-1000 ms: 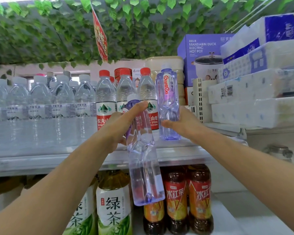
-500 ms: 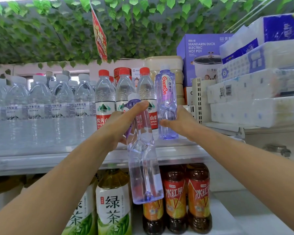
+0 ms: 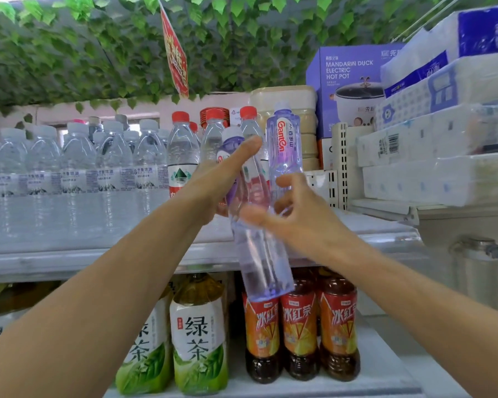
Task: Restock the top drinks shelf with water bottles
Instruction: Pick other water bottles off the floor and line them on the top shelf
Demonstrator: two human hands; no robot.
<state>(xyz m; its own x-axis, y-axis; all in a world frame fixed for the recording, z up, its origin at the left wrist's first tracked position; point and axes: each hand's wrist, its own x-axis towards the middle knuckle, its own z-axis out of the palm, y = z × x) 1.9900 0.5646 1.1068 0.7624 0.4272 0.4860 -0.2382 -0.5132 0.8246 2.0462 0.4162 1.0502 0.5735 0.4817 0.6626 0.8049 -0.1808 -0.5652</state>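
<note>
shop | shelves [image 3: 98, 258] of bottled drinks [image 3: 299, 326] | boxed hot pot [image 3: 348, 87] | tissue packs [image 3: 443, 156]

One camera sits on the person's head. It looks forward and a bit up at the top shelf [image 3: 385, 237], very close, arms reaching in.

Both hands — left [image 3: 213, 185], right [image 3: 296, 222] — on one tilted purple-tinted bottle [image 3: 259, 254] (a Ganten bottle [image 3: 283, 150] upright on the shelf [image 3: 98, 262])

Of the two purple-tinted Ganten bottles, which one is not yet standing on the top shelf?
The tilted Ganten bottle, gripped by the left hand; its base hangs below the shelf edge. The other Ganten bottle stands upright on the top shelf.
</note>
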